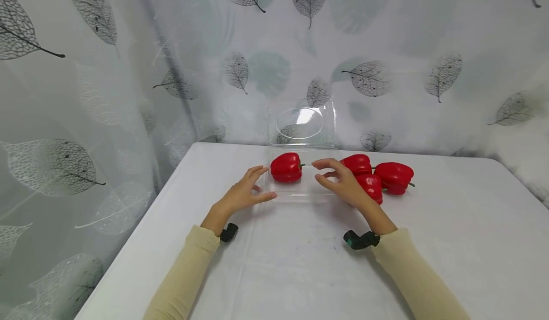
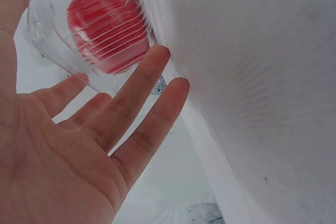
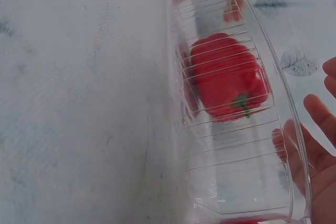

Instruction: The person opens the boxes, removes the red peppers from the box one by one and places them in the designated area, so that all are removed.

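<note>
A clear plastic clamshell container (image 1: 296, 197) lies on the table with its lid (image 1: 302, 119) raised at the back. Inside its left half rests one red bell pepper (image 1: 286, 167), green stem pointing right. My left hand (image 1: 242, 193) is at the container's left side, thumb and fingers spread apart; in the left wrist view nothing lies in its palm (image 2: 58, 140). Over the right part of the container, my right hand (image 1: 343, 181) has its fingers loosely bent and holds nothing. The pepper (image 3: 228, 74) shows through the ribbed wall in the right wrist view.
Just right of the container, three more red bell peppers (image 1: 393, 174) sit in a group, partly hidden behind my right hand. The white table (image 1: 291, 263) ends at a leaf-patterned curtain (image 1: 429, 34) at the back and left.
</note>
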`<state>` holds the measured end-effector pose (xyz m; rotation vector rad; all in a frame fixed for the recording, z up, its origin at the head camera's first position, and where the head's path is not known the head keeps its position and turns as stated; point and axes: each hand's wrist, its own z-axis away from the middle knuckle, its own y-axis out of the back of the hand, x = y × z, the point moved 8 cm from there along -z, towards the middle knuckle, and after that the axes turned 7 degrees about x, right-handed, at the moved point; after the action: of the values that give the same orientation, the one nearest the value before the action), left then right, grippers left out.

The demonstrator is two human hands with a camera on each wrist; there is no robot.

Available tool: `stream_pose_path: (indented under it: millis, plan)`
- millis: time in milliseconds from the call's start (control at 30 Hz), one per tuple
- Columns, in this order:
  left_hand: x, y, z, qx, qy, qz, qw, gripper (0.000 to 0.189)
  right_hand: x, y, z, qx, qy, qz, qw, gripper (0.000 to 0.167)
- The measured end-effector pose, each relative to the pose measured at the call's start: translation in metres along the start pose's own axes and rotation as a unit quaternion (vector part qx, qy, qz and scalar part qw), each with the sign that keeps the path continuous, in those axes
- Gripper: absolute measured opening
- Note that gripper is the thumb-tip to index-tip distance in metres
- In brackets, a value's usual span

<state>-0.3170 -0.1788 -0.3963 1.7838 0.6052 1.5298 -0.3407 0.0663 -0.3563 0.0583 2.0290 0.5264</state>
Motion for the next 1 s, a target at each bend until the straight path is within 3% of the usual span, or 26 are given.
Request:
stream_pose_path:
  millis: [267, 467, 733, 1000]
  plan:
    - [0.005, -0.001, -0.001, 0.001, -0.004, -0.004, 1.0000, 0.089, -0.006, -0.006, -0.005, -0.010, 0.006, 0.019, 0.9998, 0.042]
    - [0.005, -0.001, -0.002, 0.005, 0.000, -0.006, 1.0000, 0.089, -0.029, -0.011, -0.007, -0.023, 0.009, 0.025, 0.9994, 0.042]
    - [0.001, -0.001, -0.002, 0.008, 0.002, 0.001, 1.0000, 0.090, 0.000, -0.020, -0.018, -0.022, 0.005, 0.011, 0.9997, 0.044]
    - [-0.002, -0.002, -0.004, 0.010, -0.002, 0.000, 1.0000, 0.090, 0.001, -0.025, -0.026, -0.006, 0.034, 0.010, 0.9993, 0.040]
